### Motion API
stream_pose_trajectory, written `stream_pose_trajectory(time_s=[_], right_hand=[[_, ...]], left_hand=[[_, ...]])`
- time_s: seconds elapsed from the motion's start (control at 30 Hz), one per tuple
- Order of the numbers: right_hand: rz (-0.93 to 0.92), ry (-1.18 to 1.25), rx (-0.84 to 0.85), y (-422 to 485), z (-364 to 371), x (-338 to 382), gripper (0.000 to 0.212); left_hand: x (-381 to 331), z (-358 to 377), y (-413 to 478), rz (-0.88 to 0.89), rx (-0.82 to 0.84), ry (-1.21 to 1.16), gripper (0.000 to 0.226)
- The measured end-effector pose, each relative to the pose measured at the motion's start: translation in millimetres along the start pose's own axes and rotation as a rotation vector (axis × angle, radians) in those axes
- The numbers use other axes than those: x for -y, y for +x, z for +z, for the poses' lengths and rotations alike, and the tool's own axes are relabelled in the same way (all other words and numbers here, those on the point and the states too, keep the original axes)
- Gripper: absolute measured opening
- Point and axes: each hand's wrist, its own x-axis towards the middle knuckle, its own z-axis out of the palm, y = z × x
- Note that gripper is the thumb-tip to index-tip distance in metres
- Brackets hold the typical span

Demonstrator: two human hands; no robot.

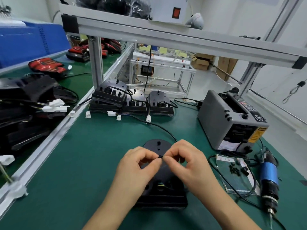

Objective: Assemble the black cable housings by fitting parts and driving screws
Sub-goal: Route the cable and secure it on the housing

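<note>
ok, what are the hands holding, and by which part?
Both pinch one small black part over the black housing: left hand at its left end, right hand at its right end. Too small to identify.

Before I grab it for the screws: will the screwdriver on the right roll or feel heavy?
The screwdriver likely rolls a little: round barrel, lying on its side. Probably hefty for its size, given the thick motor body.

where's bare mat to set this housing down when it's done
Green mat is bare left of the black rounded housing, up to the aluminium rail. Right is crowded: grey tape dispenser, clear sheet of black screws, blue electric screwdriver.
</note>
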Motion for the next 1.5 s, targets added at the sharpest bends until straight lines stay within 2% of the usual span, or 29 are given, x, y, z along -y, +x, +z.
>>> stream_pose_trajectory(time_s=[0.17,0.27,0.47,0.53,0.6,0.8,0.9,0.97,1.03,1.1,1.17,1.27,1.4,1.5], right_hand=[[-0.073,-0.054,-0.047,-3.6,6.1,2.5,0.010],[-0.040,0.000,-0.059,-5.5,9.6,4.2,0.008],[0.236,0.280,0.021,-6.3,10.0,9.9,0.006],[0.242,0.288,0.054,-5.6,10.2,11.6,0.008],[0.210,0.248,0.065,-4.7,10.6,12.3,0.020],[0.165,0.177,0.070,-0.6,9.6,13.6,0.031],[0.292,0.288,0.021,7.5,2.8,8.9,0.028],[0.412,0.332,0.020,16.3,-4.8,2.3,0.022],[0.520,0.318,0.130,23.0,-8.9,-3.4,0.018],[0.600,0.291,0.283,26.9,-8.2,-6.5,0.016],[0.639,0.261,0.403,30.4,-5.1,-6.5,0.016],[0.646,0.194,0.519,33.7,3.1,-3.4,0.012],[0.597,0.096,0.544,32.4,15.4,-1.0,0.012],[0.494,-0.046,0.517,30.6,22.1,-2.9,0.028]], left_hand=[[-2.7,0.1,-3.7,-0.132,0.037,-0.188,0.012],[-3.8,-0.6,-5.6,-0.169,0.059,-0.258,0.012],[0.5,-4.2,-8.2,-0.106,0.016,-0.166,0.013],[1.3,-4.8,-9.5,-0.079,0.018,-0.108,0.013],[1.9,-4.9,-10.5,-0.082,0.013,-0.086,0.012],[5.9,-5.7,-12.2,-0.169,0.031,-0.153,0.007],[10.2,-10.9,-11.2,-0.225,0.047,-0.228,0.004],[17.9,-16.9,-8.5,-0.231,-0.021,-0.262,0.009],[27.9,-22.6,-5.8,-0.226,-0.100,-0.226,0.019],[35.8,-23.9,-4.3,-0.206,-0.106,-0.102,0.027],[40.4,-20.0,-3.3,-0.158,-0.047,0.015,0.035],[45.1,-10.5,-4.7,-0.141,0.091,0.058,0.040],[53.1,-6.4,-7.8,-0.139,0.133,0.054,0.046],[54.5,-6.8,-7.8,-0.142,0.141,0.037,0.047]])
